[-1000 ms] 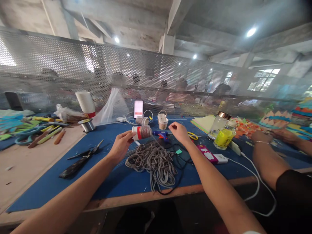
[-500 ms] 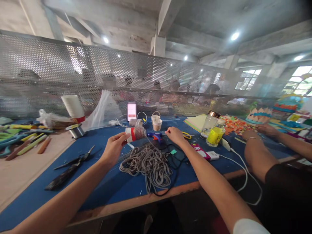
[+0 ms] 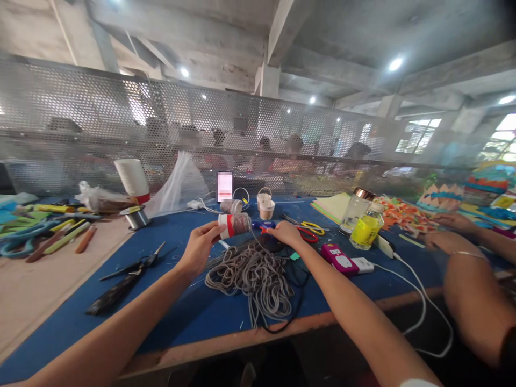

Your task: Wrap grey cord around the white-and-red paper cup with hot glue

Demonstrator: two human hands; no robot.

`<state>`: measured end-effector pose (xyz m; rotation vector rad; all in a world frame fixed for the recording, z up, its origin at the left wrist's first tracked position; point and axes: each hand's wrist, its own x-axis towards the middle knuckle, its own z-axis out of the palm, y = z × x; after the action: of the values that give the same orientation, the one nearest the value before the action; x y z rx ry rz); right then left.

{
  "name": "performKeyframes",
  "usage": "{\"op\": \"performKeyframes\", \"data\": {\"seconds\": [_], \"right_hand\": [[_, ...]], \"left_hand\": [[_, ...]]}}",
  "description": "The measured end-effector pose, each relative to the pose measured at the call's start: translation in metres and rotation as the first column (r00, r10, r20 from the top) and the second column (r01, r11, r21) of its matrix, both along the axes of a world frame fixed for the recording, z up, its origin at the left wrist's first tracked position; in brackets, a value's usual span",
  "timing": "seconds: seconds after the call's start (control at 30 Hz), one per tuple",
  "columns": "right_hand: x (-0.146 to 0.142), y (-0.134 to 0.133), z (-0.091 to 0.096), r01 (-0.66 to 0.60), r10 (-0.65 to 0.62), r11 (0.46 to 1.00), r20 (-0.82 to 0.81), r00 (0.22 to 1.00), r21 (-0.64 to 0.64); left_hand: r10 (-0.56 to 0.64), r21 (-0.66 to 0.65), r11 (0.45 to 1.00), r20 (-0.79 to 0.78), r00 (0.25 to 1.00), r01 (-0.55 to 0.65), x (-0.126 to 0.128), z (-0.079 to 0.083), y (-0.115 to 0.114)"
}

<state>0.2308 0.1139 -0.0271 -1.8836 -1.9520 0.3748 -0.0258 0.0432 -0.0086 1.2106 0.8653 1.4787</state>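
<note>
Here's the left hand (image 3: 203, 243), gripping the cord-wrapped paper cup (image 3: 231, 226) by its white end, tipped on its side above the heap of grey cord (image 3: 253, 279). The right hand (image 3: 287, 233) is at the blue glue gun (image 3: 260, 226) (whether it's gripping, I can't tell). That heap reaches almost to the table's front edge (image 3: 209, 342)! Bare blue mat (image 3: 187, 309) opens to its left, as far as the black-handled scissors (image 3: 129, 279).

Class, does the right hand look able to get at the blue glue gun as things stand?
Probably yes: the right hand is right beside the blue glue gun, with nothing visible between them, though contact is hard to tell.
</note>
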Motion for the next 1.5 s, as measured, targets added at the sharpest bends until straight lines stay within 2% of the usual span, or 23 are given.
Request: {"op": "performKeyframes", "data": {"seconds": [0.17, 0.33, 0.4, 0.47, 0.5, 0.53, 0.73, 0.8, 0.9, 1.07, 1.17, 1.3, 1.5], "right_hand": [[-0.001, -0.003, 0.002, 0.04, -0.001, 0.987, -0.243, 0.97, 0.157], [-0.008, -0.009, 0.007, 0.044, 0.122, 0.942, -0.462, 0.878, 0.331], [-0.013, -0.014, 0.01, 0.041, 0.185, 0.93, -0.562, 0.806, 0.365], [-0.018, -0.021, 0.014, 0.011, 0.293, 0.929, -0.755, 0.587, 0.369], [-0.021, -0.025, 0.017, -0.005, 0.315, 0.932, -0.8, 0.51, 0.363], [-0.023, -0.028, 0.019, -0.006, 0.325, 0.931, -0.822, 0.469, 0.364], [-0.034, -0.042, 0.027, -0.062, 0.337, 0.938, -0.859, 0.384, 0.341], [-0.036, -0.044, 0.026, -0.102, 0.362, 0.931, -0.848, 0.386, 0.351], [-0.039, -0.047, 0.024, -0.143, 0.382, 0.923, -0.814, 0.437, 0.357], [-0.04, -0.048, 0.021, -0.129, 0.376, 0.924, -0.794, 0.478, 0.36], [-0.039, -0.047, 0.021, -0.116, 0.366, 0.928, -0.804, 0.469, 0.355], [-0.04, -0.048, 0.021, -0.178, 0.406, 0.914, -0.798, 0.445, 0.365], [-0.04, -0.051, 0.023, -0.151, 0.403, 0.913, -0.782, 0.475, 0.379]], "left_hand": [[-0.015, -0.01, 1.0, 0.03, 0.999, 0.016, -0.008, -0.004, 0.0], [-0.002, -0.004, 1.0, 0.015, 1.0, 0.003, -0.01, -0.002, -0.003], [-0.012, 0.01, 1.0, 0.001, 1.0, 0.012, -0.009, -0.001, -0.004], [-0.024, 0.023, 0.999, -0.009, 1.0, 0.024, -0.009, -0.001, -0.006], [-0.029, 0.026, 0.999, -0.015, 0.999, 0.03, -0.009, -0.001, -0.006], [-0.036, 0.029, 0.999, -0.022, 0.999, 0.036, -0.009, -0.001, -0.006], [-0.088, 0.024, 0.996, -0.056, 0.994, 0.09, -0.009, -0.003, -0.006], [-0.124, -0.009, 0.992, -0.05, 0.991, 0.124, -0.007, -0.003, -0.006], [-0.192, -0.061, 0.98, -0.033, 0.981, 0.189, -0.004, -0.002, -0.009], [-0.294, -0.12, 0.949, 0.012, 0.956, 0.293, 0.001, 0.0, -0.015], [-0.294, -0.123, 0.948, 0.002, 0.956, 0.292, 0.002, 0.0, -0.016], [-0.275, -0.1, 0.958, -0.035, 0.961, 0.27, 0.0, -0.001, -0.015], [-0.226, -0.071, 0.972, -0.044, 0.973, 0.223, -0.001, -0.002, -0.013]]}}
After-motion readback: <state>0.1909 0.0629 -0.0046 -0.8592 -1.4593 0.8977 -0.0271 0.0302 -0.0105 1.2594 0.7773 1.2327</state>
